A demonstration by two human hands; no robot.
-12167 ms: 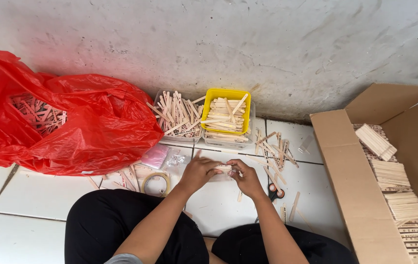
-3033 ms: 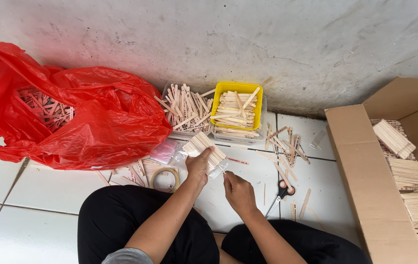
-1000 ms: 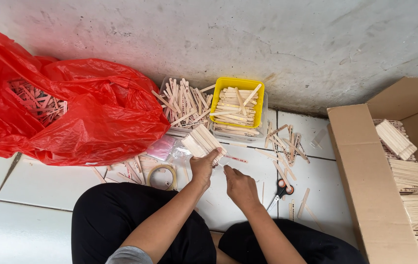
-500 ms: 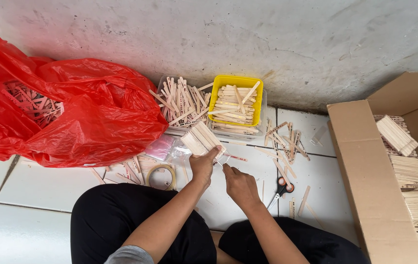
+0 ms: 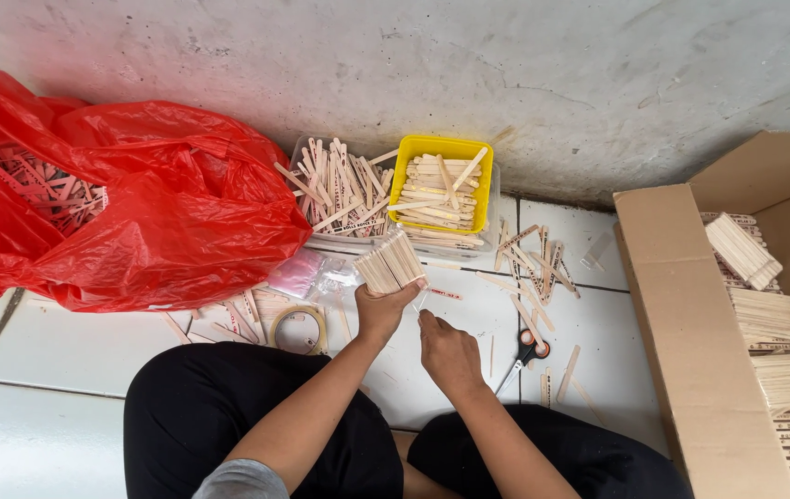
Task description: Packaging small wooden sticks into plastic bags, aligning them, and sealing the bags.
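Change: since twelve seconds ago the left hand [image 5: 381, 312] has lifted the bundle of sticks [image 5: 391, 262] up from between both hands, and the right hand [image 5: 448, 351] has come off it; in the last half second almost nothing moves.
Floor: white tiles [image 5: 62, 342] with dark joints, meeting a grey rough wall [image 5: 506, 65] at the back.
Red bag: a big red plastic bag [image 5: 136, 212] lies at the left, open, with loose wooden sticks seen inside.
Cardboard box: an open brown box [image 5: 691, 342] stands at the right; inside it, packed bundles of sticks lie in a row.
Legs: the person sits on the floor in black trousers [image 5: 229, 425], knees apart.
Clear tray: a clear plastic tray [image 5: 330, 189] full of loose sticks is against the wall, just beside the red bag.
Yellow tub: a yellow tub [image 5: 441, 180] with stacked sticks is touching the clear tray on its right.
Loose sticks: scattered sticks [image 5: 534, 263] lie on the tiles right of the tub.
Left hand: it grasps the bundle of sticks from below, fingers closed on its lower end; the bundle is tilted, in front of the clear tray.
Right hand: loosely curled, just below the bundle; I cannot tell if it pinches something small.
Tape roll: a roll of tape [image 5: 298, 328] lies flat near the left knee.
Scissors: small scissors [image 5: 524, 356] lie right of the right hand.
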